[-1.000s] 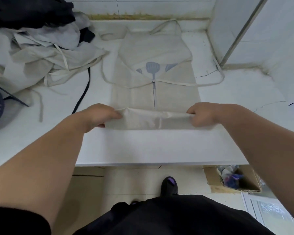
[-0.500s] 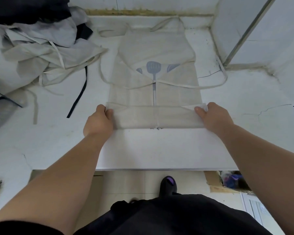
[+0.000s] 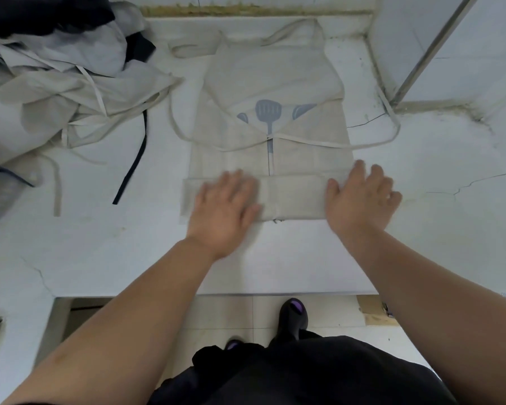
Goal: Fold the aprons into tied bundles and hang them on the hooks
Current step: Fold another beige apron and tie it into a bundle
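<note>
The beige apron (image 3: 275, 71) lies flat on the white tabletop (image 3: 421, 229), with a blue spatula print (image 3: 268, 112) at its middle and its near hem folded up into a band (image 3: 292, 197). My left hand (image 3: 225, 211) and right hand (image 3: 360, 200) press that band, fingers (image 3: 360, 171) straight, grasping nothing.

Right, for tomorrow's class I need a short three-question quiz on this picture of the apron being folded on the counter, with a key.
1. True or false: the left hand and the right hand both lie flat on the folded lower band of the beige cloth apron.
2. What is printed on that apron? A a blue-grey spatula; B a red flower; C a black star.
3. Fill in: the heap of crumpled beige aprons lies on the white counter to the person's ____.
Key: 1 true; 2 A; 3 left.
</note>
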